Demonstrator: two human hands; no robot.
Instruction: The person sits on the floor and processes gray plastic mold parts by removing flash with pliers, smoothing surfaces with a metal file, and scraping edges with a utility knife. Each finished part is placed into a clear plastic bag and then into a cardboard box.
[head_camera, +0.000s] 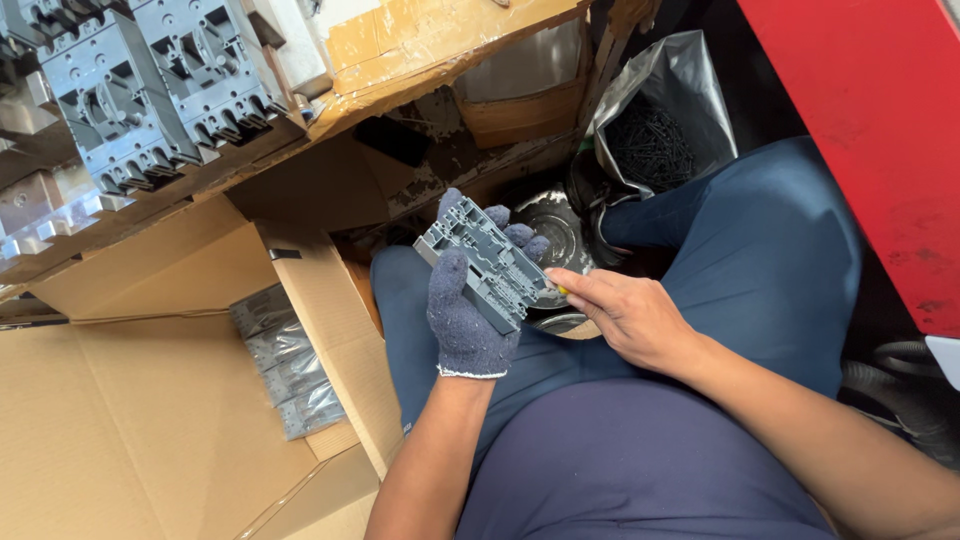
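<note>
Grey moulded housing (487, 262), over the lap, long axis running from 10 to 4 o'clock; gloved left hand (467, 318) clamped around it from 7 o'clock; bare right hand (628, 318), fingers closed on a small yellow-tipped tool (561, 291), meets its 4 o'clock end.

grey moulded plastic housing (487, 262), tilted, over lap

An open brown corrugated cardboard carton (150, 400) stands at lower left, flaps spread. Inside it, stacked clear plastic bags of grey parts (285, 360) lie against its right wall. At upper right, an open silver foil bag (680, 85) holds dark screws (650, 145).
</note>
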